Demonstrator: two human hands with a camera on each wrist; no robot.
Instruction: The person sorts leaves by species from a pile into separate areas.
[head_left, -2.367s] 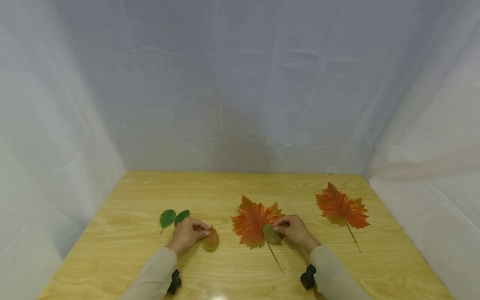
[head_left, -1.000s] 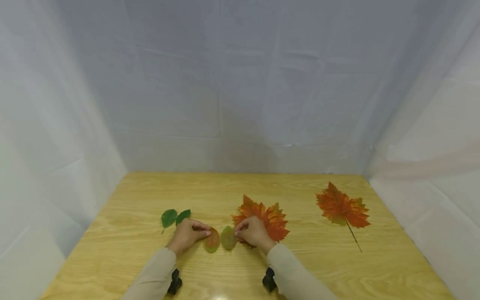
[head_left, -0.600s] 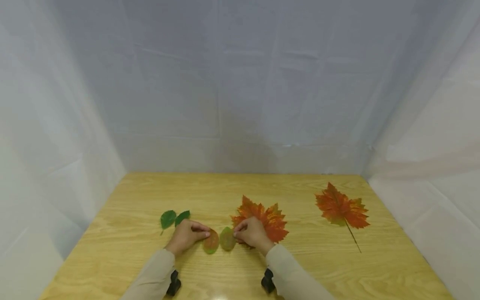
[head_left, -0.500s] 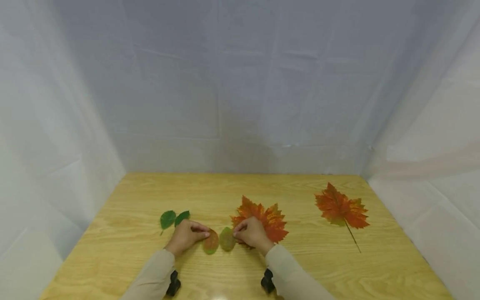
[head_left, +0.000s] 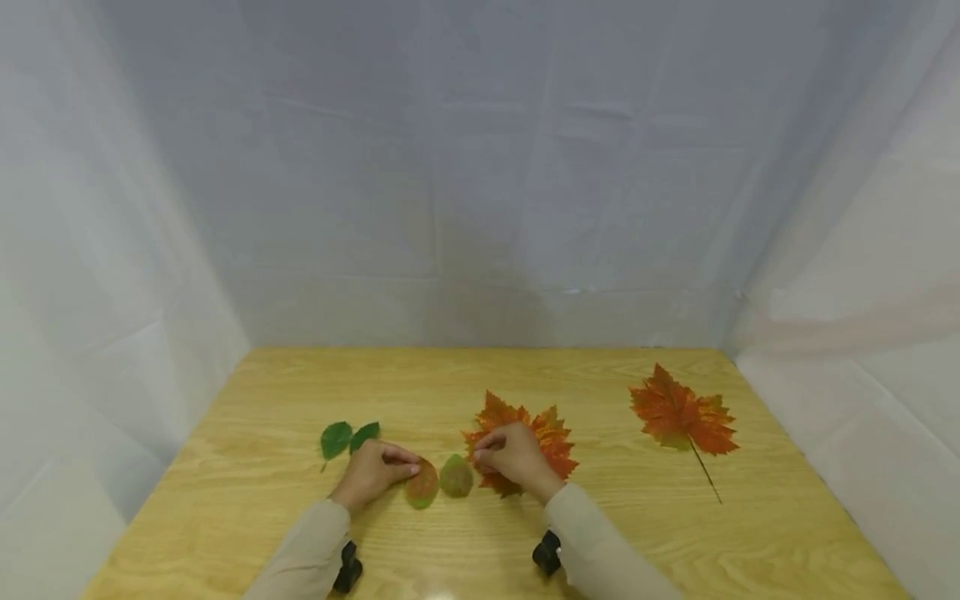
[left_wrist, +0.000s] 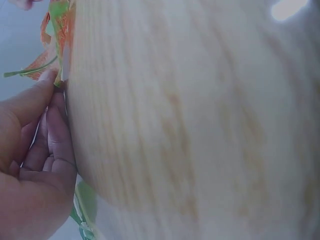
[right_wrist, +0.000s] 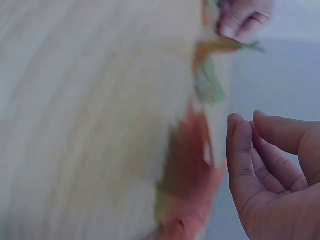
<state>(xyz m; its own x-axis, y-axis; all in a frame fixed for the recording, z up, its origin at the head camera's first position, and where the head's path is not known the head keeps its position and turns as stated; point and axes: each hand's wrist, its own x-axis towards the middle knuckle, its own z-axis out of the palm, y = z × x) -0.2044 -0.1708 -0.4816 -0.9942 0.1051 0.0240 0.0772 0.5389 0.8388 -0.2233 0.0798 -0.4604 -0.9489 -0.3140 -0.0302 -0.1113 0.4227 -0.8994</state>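
Observation:
In the head view my left hand (head_left: pixel 371 471) pinches the edge of an oval orange leaf (head_left: pixel 422 487) with a green rim, low at the table surface. Right beside it lies a rounded green-brown leaf (head_left: pixel 456 477). Just off that leaf, over a red-orange maple leaf (head_left: pixel 553 442), is my right hand (head_left: pixel 519 457). The right wrist view shows a small gap between its thumb and fingertips (right_wrist: pixel 241 131), with nothing held there. The maple leaf's stem is hidden behind the right hand and forearm. Left thumb and fingers meet at the leaf's end in the left wrist view.
Two dark green leaves (head_left: pixel 335 437) lie left of the left hand, partly covered by it. A second red-orange maple leaf (head_left: pixel 678 412) with a long stem lies at the right of the wooden table (head_left: pixel 420 375). White cloth (head_left: pixel 480 183) hangs around the back and sides.
My right hand brought the green-brown leaf left from over the maple leaf, laid it beside the orange one, let go and drew back slightly right. The left hand stays almost in place.

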